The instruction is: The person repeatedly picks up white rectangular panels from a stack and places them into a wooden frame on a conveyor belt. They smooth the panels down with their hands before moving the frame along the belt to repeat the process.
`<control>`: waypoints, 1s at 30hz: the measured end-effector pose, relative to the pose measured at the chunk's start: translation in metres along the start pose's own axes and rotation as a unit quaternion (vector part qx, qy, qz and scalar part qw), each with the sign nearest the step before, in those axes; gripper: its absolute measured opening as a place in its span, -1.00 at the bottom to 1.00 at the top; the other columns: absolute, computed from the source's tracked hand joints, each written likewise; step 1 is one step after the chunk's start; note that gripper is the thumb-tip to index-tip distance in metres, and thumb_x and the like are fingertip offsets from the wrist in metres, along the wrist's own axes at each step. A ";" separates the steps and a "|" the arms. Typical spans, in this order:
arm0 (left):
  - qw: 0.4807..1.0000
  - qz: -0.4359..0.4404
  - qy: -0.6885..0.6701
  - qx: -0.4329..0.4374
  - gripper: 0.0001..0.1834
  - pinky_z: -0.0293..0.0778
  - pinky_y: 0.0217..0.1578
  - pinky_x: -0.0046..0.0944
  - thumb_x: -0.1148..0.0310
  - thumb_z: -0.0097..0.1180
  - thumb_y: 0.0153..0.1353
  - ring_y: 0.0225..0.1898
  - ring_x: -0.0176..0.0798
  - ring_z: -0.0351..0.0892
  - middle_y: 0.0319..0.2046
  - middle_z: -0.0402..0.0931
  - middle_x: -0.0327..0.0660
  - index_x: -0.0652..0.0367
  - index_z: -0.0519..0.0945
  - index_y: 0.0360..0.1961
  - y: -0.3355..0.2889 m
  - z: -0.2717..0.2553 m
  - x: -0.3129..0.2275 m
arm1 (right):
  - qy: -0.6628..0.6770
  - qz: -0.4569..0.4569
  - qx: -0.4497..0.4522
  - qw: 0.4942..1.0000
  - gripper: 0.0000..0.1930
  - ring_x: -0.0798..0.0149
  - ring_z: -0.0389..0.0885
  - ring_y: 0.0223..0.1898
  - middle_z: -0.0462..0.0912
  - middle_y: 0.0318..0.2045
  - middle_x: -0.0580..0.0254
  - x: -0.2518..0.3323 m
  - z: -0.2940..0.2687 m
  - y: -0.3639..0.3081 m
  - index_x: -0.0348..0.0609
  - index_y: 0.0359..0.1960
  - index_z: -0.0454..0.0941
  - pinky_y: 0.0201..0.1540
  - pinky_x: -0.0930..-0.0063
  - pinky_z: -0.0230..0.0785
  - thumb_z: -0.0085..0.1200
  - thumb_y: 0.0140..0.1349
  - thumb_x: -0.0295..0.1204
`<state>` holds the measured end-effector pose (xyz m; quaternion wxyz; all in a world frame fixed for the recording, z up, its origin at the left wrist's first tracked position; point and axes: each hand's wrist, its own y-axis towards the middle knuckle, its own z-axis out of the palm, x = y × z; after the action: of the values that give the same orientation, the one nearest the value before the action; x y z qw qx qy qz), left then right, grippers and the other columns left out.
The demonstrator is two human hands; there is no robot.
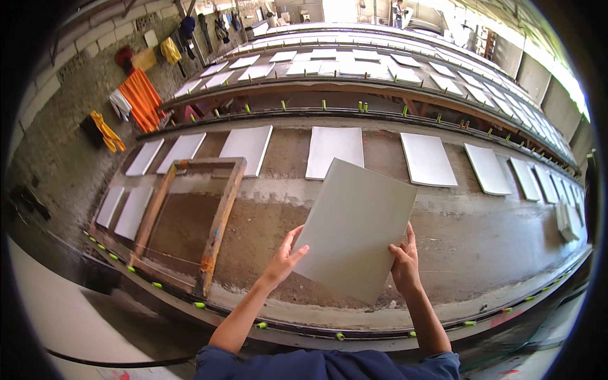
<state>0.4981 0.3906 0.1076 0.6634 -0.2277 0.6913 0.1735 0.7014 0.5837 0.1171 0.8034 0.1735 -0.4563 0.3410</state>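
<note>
Between both hands I hold a pale white rectangular sheet (358, 231), tilted above the long brown table (266, 234). Whether it is one sheet or a thin stack, I cannot tell. My left hand (285, 256) grips its left edge, thumb on top and fingers underneath. At the lower right edge, my right hand (405, 259) pinches it the same way. Just beyond the held sheet lie a white stack of sheets (332, 149) and, further right, another white stack (429, 158).
An empty wooden frame (221, 218) rests on the table at left, near several white stacks (134, 212). Bright green clips (340, 336) line the near rail. Further tables (304, 79) carry more white sheets. Orange cloth (139, 98) hangs on the left wall. A person (399, 12) is far back.
</note>
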 end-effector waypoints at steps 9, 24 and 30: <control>0.997 -0.009 0.054 0.051 -0.33 0.19 0.14 -0.24 0.29 0.01 0.24 0.11 -0.22 0.30 0.13 0.24 -0.05 0.18 0.03 0.31 0.013 -0.015 -0.004 | -0.012 0.000 -0.083 0.996 -0.18 0.13 0.20 0.21 0.01 0.27 -0.13 -0.026 0.013 0.000 -0.14 0.36 -0.39 0.24 0.34 0.09 -0.20 0.10 -0.60; 0.986 -0.007 0.087 0.145 -0.40 0.34 -0.15 -0.41 0.15 -0.09 0.32 -0.23 -0.44 0.34 -0.18 0.33 -0.23 0.15 0.09 0.30 -0.008 -0.238 0.003 | -0.066 -0.022 -0.059 0.996 -0.20 0.17 0.28 0.16 0.13 0.22 -0.10 -0.131 0.176 -0.008 -0.19 0.35 -0.34 0.18 0.38 0.18 -0.19 0.10 -0.60; 0.995 0.083 0.031 0.054 -0.40 0.36 -0.26 -0.43 0.23 -0.07 0.31 -0.31 -0.45 0.34 -0.25 0.30 -0.25 0.10 0.06 0.32 -0.003 -0.279 0.015 | -0.099 -0.067 -0.048 0.992 -0.20 0.25 0.37 0.04 0.22 0.16 -0.08 -0.152 0.242 0.006 -0.19 0.35 -0.32 0.07 0.43 0.28 -0.16 0.10 -0.57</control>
<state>0.2654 0.2358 0.1098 0.6361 -0.1386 0.7366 0.1832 0.4949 0.3860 0.1142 0.7825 0.1983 -0.5369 0.2450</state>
